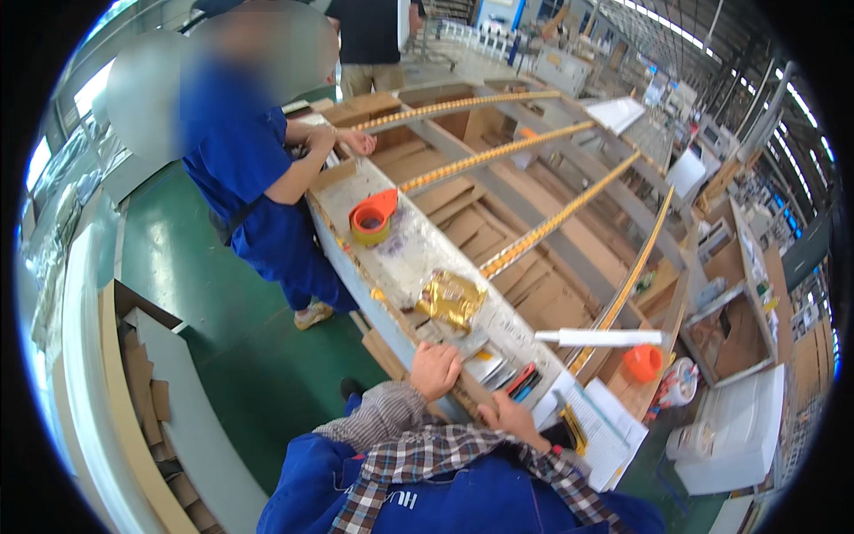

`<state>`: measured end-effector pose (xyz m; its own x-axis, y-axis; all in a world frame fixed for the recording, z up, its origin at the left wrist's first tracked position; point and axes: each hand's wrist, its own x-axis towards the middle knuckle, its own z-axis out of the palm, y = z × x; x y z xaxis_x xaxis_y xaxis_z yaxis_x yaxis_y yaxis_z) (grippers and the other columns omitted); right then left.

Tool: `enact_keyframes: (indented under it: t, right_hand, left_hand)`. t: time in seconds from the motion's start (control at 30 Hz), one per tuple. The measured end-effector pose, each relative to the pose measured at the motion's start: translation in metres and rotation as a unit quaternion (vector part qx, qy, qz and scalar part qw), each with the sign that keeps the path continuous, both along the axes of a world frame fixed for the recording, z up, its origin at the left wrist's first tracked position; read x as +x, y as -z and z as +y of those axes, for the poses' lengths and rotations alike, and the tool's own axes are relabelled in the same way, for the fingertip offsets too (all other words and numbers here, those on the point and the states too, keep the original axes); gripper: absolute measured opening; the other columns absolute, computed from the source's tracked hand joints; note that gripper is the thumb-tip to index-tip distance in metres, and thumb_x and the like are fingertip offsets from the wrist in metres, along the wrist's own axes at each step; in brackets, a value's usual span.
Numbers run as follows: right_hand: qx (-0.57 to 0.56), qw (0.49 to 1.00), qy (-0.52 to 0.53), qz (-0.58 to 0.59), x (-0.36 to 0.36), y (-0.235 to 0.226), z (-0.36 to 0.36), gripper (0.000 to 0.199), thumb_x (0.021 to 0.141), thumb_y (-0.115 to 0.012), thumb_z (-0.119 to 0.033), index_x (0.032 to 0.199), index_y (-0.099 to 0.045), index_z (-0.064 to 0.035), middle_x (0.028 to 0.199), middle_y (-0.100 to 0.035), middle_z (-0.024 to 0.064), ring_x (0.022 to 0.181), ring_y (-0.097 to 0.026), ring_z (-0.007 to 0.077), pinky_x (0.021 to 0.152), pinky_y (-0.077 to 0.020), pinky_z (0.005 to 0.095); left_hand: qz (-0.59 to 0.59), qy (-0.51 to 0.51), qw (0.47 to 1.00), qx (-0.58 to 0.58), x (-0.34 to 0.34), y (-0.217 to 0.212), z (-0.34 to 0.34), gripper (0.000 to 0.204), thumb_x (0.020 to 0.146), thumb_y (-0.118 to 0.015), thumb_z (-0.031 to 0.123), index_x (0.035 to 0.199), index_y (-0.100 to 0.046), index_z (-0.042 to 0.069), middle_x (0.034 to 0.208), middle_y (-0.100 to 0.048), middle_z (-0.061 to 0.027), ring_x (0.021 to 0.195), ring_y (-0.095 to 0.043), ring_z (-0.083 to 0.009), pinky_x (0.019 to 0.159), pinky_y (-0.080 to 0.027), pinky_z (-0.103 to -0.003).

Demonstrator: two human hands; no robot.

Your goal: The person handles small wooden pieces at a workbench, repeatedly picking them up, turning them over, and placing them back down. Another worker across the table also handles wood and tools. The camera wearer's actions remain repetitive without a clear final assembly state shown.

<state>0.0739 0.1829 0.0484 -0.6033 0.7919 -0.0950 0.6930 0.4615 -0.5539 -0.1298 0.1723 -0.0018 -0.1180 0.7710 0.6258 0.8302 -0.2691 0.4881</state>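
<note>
My left hand (pixel 436 369) rests at the near edge of the workbench (pixel 407 227), its fingers curled over the edge. A little to the right, my right hand (pixel 514 420) lies on the same brown edge (pixel 471 392), fingers bent round it. Between and beyond the hands are a stack of small cards (pixel 489 367) and red and black pens or cutters (pixel 523 381). A crumpled gold foil packet (pixel 451 300) lies just past my left hand. Printed papers (pixel 607 434) and a yellow-and-black tool (pixel 574 427) lie beside my right hand.
A red tape dispenser (pixel 374 216) stands farther along the bench. Yellow roller strips (pixel 565 216) run across the open frame. A white rod (pixel 605 337) and orange tape roll (pixel 642 363) lie at right. A co-worker in blue (pixel 240 169) stands at left, near cardboard scraps (pixel 142 383).
</note>
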Motion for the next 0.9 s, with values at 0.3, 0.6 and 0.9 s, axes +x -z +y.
enact_keyframes:
  t: [0.3,0.6,0.9]
  right_hand:
    - [0.099,0.975,0.036,0.195,-0.009,0.009,-0.012,0.031,0.079,-0.065,-0.015,0.107,-0.055,-0.0057,0.089,-0.06,0.0153,0.082,-0.059,0.0335,0.067,-0.0482,0.037]
    - [0.126,0.943,0.164,0.262,-0.029,-0.027,0.0,0.029,0.083,-0.061,-0.014,0.107,-0.053,-0.0006,0.084,-0.06,0.0184,0.076,-0.06,0.0346,0.065,-0.0481,0.0364]
    - [-0.064,0.829,0.356,0.427,-0.034,-0.017,0.029,0.025,0.09,-0.049,-0.015,0.11,-0.046,0.0006,0.07,-0.052,0.0037,0.053,-0.047,0.0064,0.048,-0.038,0.0219]
  left_hand:
    - [-0.25,0.095,0.962,0.049,-0.019,-0.072,-0.001,0.035,0.087,-0.051,0.027,0.112,-0.05,0.002,0.105,-0.052,-0.0163,0.092,-0.051,-0.0316,0.084,-0.039,-0.037]
    - [-0.126,0.04,0.984,-0.12,-0.09,-0.033,0.038,0.029,0.086,-0.055,0.022,0.106,-0.054,0.001,0.097,-0.057,-0.0162,0.091,-0.055,-0.0336,0.077,-0.044,-0.04]
    - [-0.004,-0.05,0.987,-0.152,-0.079,-0.033,0.05,0.03,0.081,-0.059,0.03,0.097,-0.058,0.005,0.097,-0.058,-0.0114,0.085,-0.056,-0.0286,0.072,-0.039,-0.038]
